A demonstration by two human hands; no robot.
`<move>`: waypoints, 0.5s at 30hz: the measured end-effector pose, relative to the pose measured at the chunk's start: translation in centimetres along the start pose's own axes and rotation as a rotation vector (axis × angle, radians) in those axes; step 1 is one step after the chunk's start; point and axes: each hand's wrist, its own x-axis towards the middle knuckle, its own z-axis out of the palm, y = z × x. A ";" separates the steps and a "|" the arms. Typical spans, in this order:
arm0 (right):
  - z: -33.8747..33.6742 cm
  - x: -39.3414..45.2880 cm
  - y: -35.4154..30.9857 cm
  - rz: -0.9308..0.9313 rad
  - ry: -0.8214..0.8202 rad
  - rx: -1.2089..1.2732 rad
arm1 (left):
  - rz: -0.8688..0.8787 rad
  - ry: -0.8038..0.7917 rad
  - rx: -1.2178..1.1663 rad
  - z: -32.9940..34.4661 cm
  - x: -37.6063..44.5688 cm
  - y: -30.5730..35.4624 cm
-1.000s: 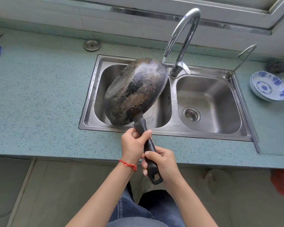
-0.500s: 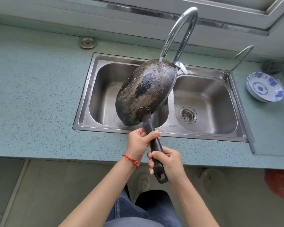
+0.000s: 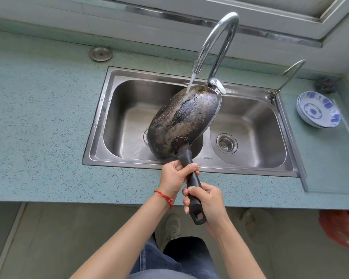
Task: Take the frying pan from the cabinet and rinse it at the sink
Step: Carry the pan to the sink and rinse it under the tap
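The blackened frying pan [image 3: 184, 119] is tilted bottom-up over the divider of the steel double sink [image 3: 109, 109], its wet underside facing me. Water streams from the tall curved tap [image 3: 216, 45] onto the pan's far rim. My left hand [image 3: 174, 178] grips the black handle just below the pan. My right hand [image 3: 209, 200] grips the handle lower down, near its end with the hanging hole.
Speckled teal countertop [image 3: 38, 121] surrounds the sink. Stacked blue-and-white plates [image 3: 318, 109] sit at the right, a steel scourer [image 3: 325, 85] behind them. A small second tap [image 3: 286, 77] stands at the sink's right corner. A round metal cap [image 3: 100, 53] lies at back left. A red bag [image 3: 343, 228] hangs low right.
The pan swung right from over the left basin to over the divider, and water now visibly runs from the tap onto its rim. Both hands kept their hold on the handle.
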 end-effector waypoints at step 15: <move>-0.4 0.4 -0.2 0.025 -0.065 0.096 | 0.046 0.008 0.065 0.2 0.0 0.3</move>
